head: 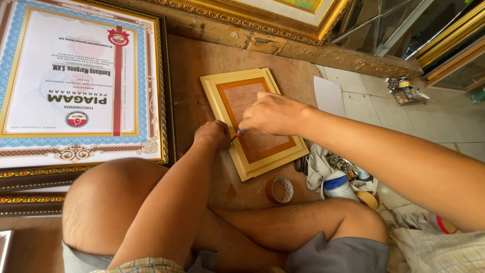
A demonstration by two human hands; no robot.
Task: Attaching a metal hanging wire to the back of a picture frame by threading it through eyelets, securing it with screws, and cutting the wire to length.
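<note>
Picture frame [254, 124], small and rectangular, lies back-up on a brown wooden board [202, 65] on the floor, set at a slant so its long sides run away toward the upper left. Its border is pale yellow, with a thin orange-brown band inside that, and the middle is a reddish-brown backing panel with a faint woven grain.

Both hands meet over the frame's near left edge. The right hand [275, 114] reaches in from the right and covers part of the backing panel; its fingers [247, 124] are pressed together, pinching a small tool with a red tip [237, 134], which points down at the left border of the frame. The left hand [212, 134] rests just beside the frame on the board, closed into a loose fist, and its knuckles touch or nearly touch the yellow border; whether it grips anything cannot be told.

Nearby, a roll of brown tape [279, 190] lies on the board below the frame. A large framed certificate [76, 81] with a gold moulding lies to the left. Crumpled cloth and small clutter [336, 172] sit to the right, on the pale tiled floor [429, 121].
</note>
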